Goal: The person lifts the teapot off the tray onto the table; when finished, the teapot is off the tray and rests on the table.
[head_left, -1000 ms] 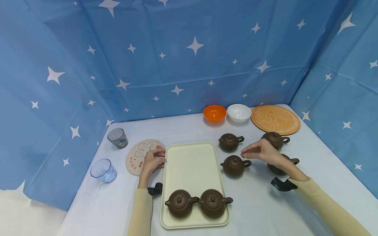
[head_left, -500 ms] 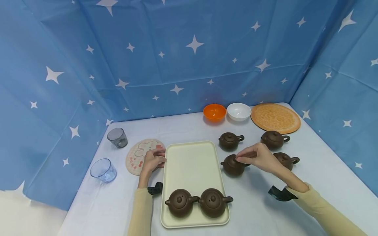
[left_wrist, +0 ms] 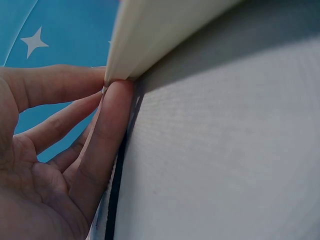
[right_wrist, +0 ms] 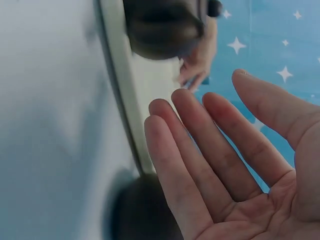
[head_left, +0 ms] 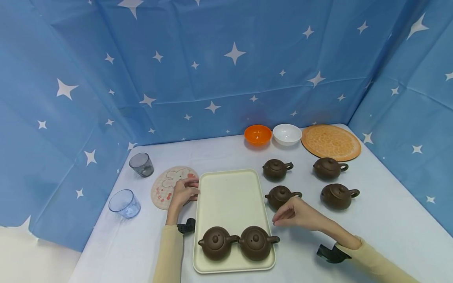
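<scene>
My left hand [head_left: 184,192] pinches the left rim of a cream tray [head_left: 230,196] between thumb and finger; the left wrist view shows the fingertips at the tray's edge [left_wrist: 135,45]. Two brown teapots [head_left: 216,243] sit side by side at the tray's near end. My right hand [head_left: 299,214] is over the table right of the tray, just in front of a brown teapot [head_left: 279,196] whose near side it partly hides. In the right wrist view its fingers [right_wrist: 210,145] are spread and hold nothing.
Three more brown teapots [head_left: 277,169] stand to the right. An orange bowl [head_left: 258,135], a white bowl [head_left: 287,135] and an orange-slice mat [head_left: 330,142] lie at the back. Two glasses [head_left: 124,204] and a round rabbit mat [head_left: 163,188] are left of the tray.
My right hand has come left over the nearest teapot and then toward me, now beside the tray. The left hand, tray and teapots have stayed put.
</scene>
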A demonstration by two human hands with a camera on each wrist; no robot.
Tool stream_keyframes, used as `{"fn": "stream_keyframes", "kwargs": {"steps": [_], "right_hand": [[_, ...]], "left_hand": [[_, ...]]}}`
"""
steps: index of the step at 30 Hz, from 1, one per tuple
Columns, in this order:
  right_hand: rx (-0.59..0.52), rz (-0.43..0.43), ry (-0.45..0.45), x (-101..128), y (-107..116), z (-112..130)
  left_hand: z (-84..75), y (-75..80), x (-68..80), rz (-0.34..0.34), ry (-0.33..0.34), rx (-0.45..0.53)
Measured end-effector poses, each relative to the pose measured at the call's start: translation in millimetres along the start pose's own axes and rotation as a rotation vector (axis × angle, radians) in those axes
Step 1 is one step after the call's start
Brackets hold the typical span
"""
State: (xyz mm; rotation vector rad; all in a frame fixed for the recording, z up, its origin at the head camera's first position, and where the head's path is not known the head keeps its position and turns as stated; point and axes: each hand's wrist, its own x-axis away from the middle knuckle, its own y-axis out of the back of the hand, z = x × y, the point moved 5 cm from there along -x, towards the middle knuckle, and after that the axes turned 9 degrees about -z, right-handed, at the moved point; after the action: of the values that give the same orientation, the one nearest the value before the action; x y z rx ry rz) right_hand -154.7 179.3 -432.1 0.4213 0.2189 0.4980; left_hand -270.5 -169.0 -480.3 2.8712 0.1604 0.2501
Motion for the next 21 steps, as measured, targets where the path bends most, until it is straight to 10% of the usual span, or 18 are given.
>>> {"fn": "stream_keyframes", "kwargs": {"steps": [21], "right_hand": [[-0.152, -0.007, -0.058, 17.5, -33.5, -9.1]], "left_hand": [[-16.7, 1.7, 12.4, 0.016, 0.004, -0.007]]}}
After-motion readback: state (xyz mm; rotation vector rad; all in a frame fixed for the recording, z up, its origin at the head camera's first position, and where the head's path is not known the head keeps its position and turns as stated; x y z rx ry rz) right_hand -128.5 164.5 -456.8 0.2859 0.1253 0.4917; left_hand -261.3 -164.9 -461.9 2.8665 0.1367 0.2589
